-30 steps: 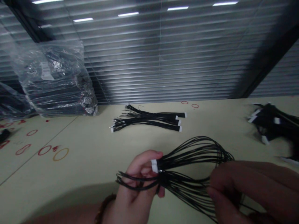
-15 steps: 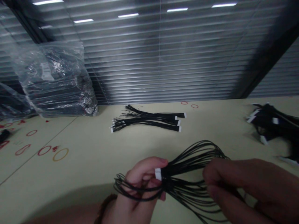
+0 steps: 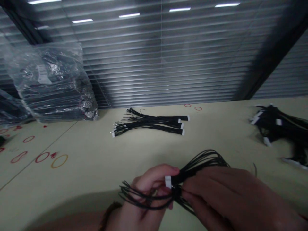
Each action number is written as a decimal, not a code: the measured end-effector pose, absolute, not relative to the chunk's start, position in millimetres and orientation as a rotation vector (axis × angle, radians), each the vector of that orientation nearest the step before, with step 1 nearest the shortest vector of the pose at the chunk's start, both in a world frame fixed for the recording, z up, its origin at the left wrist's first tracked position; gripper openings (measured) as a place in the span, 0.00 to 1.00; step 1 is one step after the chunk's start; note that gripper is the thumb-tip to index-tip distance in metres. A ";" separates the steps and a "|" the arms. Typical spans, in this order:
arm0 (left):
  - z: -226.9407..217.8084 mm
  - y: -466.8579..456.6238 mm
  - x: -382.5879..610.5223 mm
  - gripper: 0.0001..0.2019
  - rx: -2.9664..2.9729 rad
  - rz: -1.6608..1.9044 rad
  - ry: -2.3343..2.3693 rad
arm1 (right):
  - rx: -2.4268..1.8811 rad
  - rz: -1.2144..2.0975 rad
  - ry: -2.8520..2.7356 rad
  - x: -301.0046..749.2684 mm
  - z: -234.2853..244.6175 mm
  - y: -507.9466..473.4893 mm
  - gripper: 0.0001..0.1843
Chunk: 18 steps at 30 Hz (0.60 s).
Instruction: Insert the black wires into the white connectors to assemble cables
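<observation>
A black wire harness (image 3: 205, 160) with a white connector (image 3: 168, 182) lies across both my hands at the lower middle. My left hand (image 3: 154, 186) is closed around it, thumb and fingers gripping beside the connector. Several wires loop back over the left fingers and wrist. My right hand (image 3: 221, 192) is closed against the wires just right of the connector, its fingertips pinching at the dark knot where they bunch. The back of that hand hides much of the fanned-out wires, and motion blurs it.
Several black harnesses (image 3: 154, 123) with white connectors lie on the cream table near the blinds. More harnesses (image 3: 279, 125) are heaped at right. A clear plastic bag (image 3: 57, 89) packed with dark cables stands at left. Red rubber bands (image 3: 42, 157) and a yellow one (image 3: 59, 161) are scattered.
My right hand has moved left along the wires, up close to the connector and my left hand. The left hand keeps its grip. The view has shifted slightly.
</observation>
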<state>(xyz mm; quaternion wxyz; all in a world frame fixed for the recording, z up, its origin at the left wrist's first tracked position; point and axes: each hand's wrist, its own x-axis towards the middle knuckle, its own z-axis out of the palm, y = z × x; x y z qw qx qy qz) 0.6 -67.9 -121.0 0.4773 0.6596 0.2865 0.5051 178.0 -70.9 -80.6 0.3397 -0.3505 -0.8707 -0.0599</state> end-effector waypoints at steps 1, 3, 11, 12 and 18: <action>-121.1 -68.7 -0.3 0.18 1.637 1.213 0.711 | -0.891 -0.187 -2.276 176.6 -80.1 -70.1 0.18; -120.8 -70.3 -2.0 0.20 1.678 1.186 0.720 | -0.867 -0.213 -2.304 175.6 -79.6 -69.3 0.23; -122.3 -72.9 0.1 0.16 1.579 1.226 0.697 | -0.884 -0.242 -2.339 177.0 -75.6 -72.6 0.25; -123.1 -73.0 0.3 0.15 1.563 1.243 0.684 | -0.902 -0.248 -2.320 178.0 -76.5 -73.4 0.24; -123.3 -73.5 1.6 0.13 1.494 1.277 0.700 | -0.929 -0.212 -2.237 183.7 -83.3 -74.8 0.22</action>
